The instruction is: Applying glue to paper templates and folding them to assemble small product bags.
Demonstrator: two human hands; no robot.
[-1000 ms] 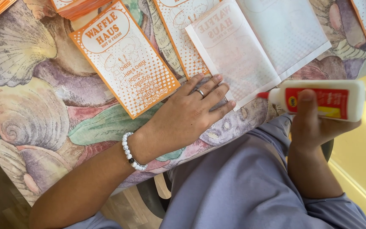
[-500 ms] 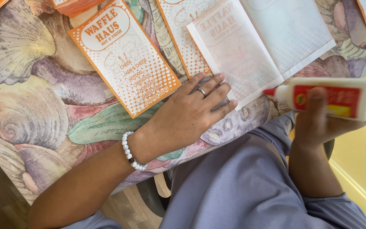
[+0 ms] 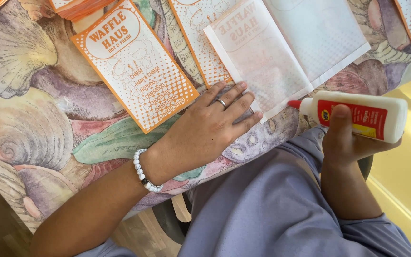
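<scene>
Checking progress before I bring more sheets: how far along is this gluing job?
Early on. Several orange printed bags lie finished-looking on the shell-patterned tablecloth. In hand: the left hand pins an unfolded white sheet, and the right hand holds a glue bottle near its edge. No glue shows on it; folding remains.

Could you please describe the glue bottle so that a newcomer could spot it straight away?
Find the table edge with its seashell-patterned cloth. Just off it, the right hand holds the glue bottle sideways. It is the only white bottle, with a red label and red tip, unlike the flat orange-and-white paper sheets nearby.
</scene>
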